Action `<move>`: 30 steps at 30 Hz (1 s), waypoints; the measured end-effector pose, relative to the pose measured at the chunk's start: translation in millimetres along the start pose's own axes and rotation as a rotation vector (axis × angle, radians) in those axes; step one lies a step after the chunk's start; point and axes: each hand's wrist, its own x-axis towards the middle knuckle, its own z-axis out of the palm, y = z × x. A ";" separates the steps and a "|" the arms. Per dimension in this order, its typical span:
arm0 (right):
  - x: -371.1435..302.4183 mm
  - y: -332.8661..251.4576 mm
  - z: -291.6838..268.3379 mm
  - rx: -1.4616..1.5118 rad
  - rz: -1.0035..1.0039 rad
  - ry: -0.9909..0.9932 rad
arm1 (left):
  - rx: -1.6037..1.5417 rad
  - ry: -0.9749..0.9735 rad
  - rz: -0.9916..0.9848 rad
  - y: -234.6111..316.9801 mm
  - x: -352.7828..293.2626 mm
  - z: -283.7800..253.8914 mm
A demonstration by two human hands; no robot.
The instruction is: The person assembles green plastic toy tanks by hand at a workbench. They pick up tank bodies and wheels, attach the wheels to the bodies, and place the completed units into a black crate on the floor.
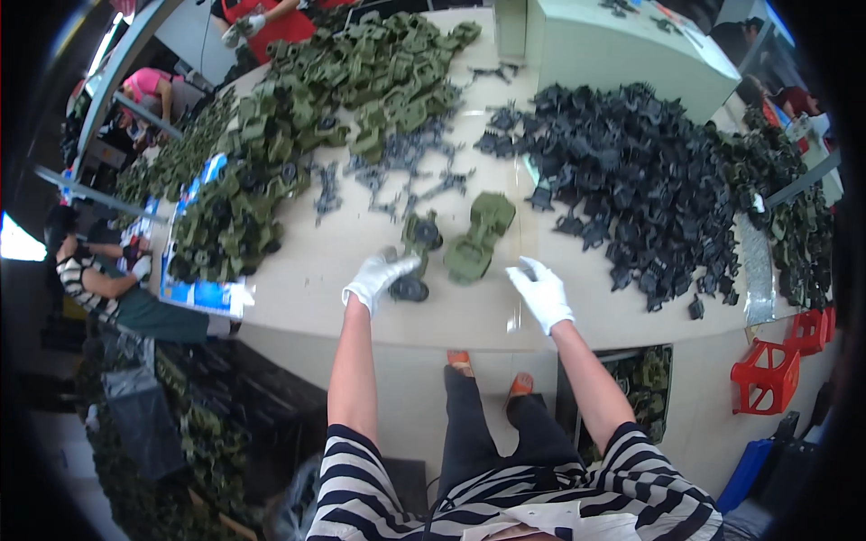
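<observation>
My left hand [376,279], in a white glove, grips a green toy vehicle body with black wheels [419,237] at its left side, near the table's front edge. The thumb lies across the part and the other fingers are partly hidden. Just right of it, a longer green plastic vehicle shell [483,236] rests on the table, touched by neither hand. My right hand [544,293], also gloved in white, hovers right of that shell with its fingers apart and nothing in them.
Loose grey plastic frames [406,162] lie beyond my hands. Green vehicle parts are heaped [361,77] at the far left, and a pile of black parts [631,171] is on the right. A pale box [622,54] stands behind. Co-workers sit at left; red stools [765,377] stand right.
</observation>
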 end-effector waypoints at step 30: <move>3.7 -3.3 -21.1 -0.066 0.110 -0.139 | 0.841 0.379 0.536 59.6 -21.8 97.7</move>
